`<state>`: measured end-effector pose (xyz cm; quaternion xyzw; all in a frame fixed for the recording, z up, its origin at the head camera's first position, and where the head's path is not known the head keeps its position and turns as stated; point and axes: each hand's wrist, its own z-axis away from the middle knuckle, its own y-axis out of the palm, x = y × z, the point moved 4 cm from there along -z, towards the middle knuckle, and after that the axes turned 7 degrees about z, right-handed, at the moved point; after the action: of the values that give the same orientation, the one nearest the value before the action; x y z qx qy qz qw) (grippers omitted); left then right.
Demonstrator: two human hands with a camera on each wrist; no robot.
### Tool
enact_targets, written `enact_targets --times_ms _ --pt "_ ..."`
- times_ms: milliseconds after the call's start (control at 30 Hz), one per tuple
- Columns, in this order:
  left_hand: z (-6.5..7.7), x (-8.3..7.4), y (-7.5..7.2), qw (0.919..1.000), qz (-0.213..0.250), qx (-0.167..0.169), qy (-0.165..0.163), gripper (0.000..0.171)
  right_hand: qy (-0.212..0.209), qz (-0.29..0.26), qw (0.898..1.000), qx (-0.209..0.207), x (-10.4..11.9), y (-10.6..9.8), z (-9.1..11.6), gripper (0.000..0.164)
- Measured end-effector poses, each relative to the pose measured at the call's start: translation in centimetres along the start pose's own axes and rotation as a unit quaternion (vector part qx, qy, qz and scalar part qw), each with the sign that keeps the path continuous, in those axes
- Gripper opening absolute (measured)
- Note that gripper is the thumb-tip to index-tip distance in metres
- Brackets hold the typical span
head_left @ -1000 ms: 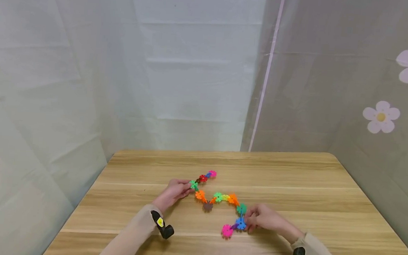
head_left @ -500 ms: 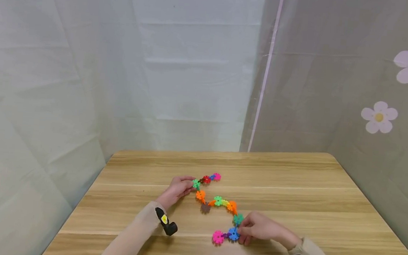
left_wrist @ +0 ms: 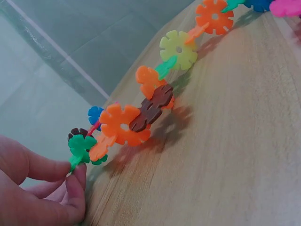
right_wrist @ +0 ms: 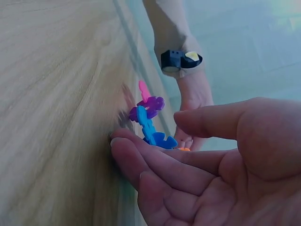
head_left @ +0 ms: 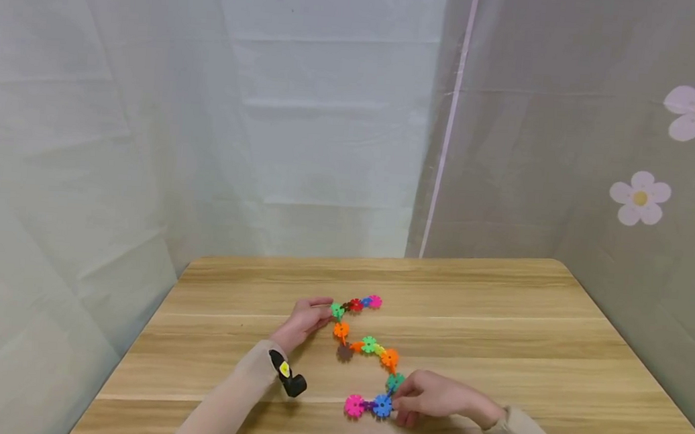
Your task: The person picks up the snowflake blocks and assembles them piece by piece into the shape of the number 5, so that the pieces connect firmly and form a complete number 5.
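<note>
A chain of colourful interlocking snowflake discs [head_left: 369, 344] lies in an S shape on the wooden table. At its far left bend, my left hand [head_left: 306, 322] pinches a green disc [left_wrist: 81, 149] between thumb and fingertips. My right hand [head_left: 436, 396] is beside the near bend, fingertips right at the blue disc [head_left: 382, 406]. In the right wrist view its thumb stands apart from the fingers, with the blue and purple discs [right_wrist: 149, 108] just past them. A pink disc [head_left: 355, 406] ends the near side of the chain; another pink disc [head_left: 374, 301] ends the far side.
The wooden table [head_left: 527, 324] extends on all sides of the chain, with its back edge near a pale hanging sheet [head_left: 328, 142]. A grey sheet with printed flowers [head_left: 640, 198] hangs at the right.
My right hand has moved toward me and left, bringing the blue and pink end of the chain along. Its thumb and fingers have parted. The far pink end has shifted slightly right.
</note>
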<state>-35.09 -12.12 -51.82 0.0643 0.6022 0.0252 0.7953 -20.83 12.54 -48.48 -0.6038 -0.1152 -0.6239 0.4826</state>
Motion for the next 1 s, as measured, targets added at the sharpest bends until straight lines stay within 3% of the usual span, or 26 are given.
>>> enact_targets --times_ms 533,667,1000 --pt "-0.6 -0.3 0.3 0.9989 0.044 -0.015 0.012 0.037 0.006 0.000 1.000 0.012 0.6 0.9 -1.0 0.031" --pt "-0.8 -0.3 0.4 0.9987 0.051 -0.004 0.007 0.039 0.009 0.002 1.000 0.018 0.8 1.1 -1.0 0.031" --pt "-0.3 -0.5 0.4 0.9996 0.013 0.016 -0.019 0.032 0.003 0.006 1.000 0.020 0.8 1.1 -1.2 0.032"
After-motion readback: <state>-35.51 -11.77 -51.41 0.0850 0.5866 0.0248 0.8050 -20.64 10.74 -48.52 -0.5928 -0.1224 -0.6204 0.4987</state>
